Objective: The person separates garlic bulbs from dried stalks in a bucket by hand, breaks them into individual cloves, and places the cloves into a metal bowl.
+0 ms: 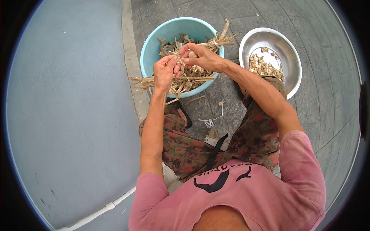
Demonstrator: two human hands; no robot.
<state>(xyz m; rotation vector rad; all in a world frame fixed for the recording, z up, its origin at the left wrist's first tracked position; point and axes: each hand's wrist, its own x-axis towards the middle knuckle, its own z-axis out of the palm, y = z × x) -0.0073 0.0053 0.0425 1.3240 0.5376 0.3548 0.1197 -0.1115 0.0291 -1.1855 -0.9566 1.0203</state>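
Note:
Over a light blue basin (144, 57) my two hands meet around one piece of garlic. A pale garlic bulb (192, 55) rests in the curled fingers of my right hand (204, 58). My left hand (165, 71) pinches close against it, at a strip of dry garlic skin or stalk (181, 61); its exact grip is partly hidden. Inside the basin lie bundles of dried garlic stalks (198, 79), bulbs and loose husks. One tied stalk bundle (221, 41) sticks out over the basin's right rim.
A steel bowl (295, 71) holding loose garlic cloves (264, 67) stands right of the basin on grey tiles (308, 111). White string (208, 123) lies on the floor between my legs. A blue-grey wall (73, 96) is close on the left, with a white pipe (110, 206) along its base.

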